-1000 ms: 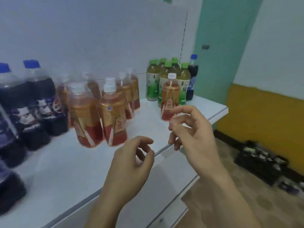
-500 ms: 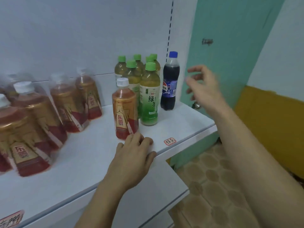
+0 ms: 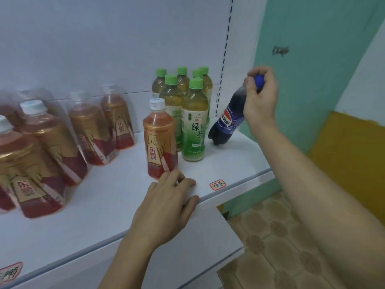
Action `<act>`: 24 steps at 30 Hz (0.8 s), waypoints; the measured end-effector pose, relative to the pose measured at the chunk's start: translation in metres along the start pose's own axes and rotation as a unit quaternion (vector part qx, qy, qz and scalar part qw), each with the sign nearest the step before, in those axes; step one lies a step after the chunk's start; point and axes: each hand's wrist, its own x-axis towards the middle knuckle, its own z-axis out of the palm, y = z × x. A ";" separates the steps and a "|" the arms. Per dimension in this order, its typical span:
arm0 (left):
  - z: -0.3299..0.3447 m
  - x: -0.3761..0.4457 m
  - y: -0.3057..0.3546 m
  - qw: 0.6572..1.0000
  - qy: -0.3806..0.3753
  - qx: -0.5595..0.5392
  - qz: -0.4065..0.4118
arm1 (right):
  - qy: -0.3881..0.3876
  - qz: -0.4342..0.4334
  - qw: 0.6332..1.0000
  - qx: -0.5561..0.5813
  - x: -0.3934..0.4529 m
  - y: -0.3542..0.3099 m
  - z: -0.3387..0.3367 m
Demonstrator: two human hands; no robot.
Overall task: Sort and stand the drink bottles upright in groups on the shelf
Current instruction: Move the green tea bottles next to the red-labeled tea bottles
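Head view: cola bottle (image 3: 226, 122) cap hand-covered (image 3: 261, 97)

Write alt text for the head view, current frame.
The right hand grips a cola bottle by its blue cap, tilting it on the white shelf beside upright green tea bottles. The left hand rests on the shelf edge before one orange drink bottle; more stand left.

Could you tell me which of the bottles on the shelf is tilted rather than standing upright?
The dark cola bottle with the blue cap, right of the green tea bottles: the right hand grips its top and it leans.
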 end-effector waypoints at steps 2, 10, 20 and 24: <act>-0.003 0.002 0.002 0.999 0.006 -0.034 -0.020 | 0.015 -0.013 0.999 0.029 -0.027 -0.021 -0.018; -0.015 -0.015 0.013 0.950 0.049 -0.308 0.007 | -0.073 0.091 0.972 0.204 -0.086 -0.129 -0.036; -0.093 -0.165 -0.090 0.888 0.343 -0.303 -0.032 | -0.236 0.035 0.897 0.371 -0.224 -0.247 0.075; -0.134 -0.253 -0.157 0.873 0.384 -0.276 -0.116 | -0.339 0.000 0.847 0.410 -0.291 -0.309 0.148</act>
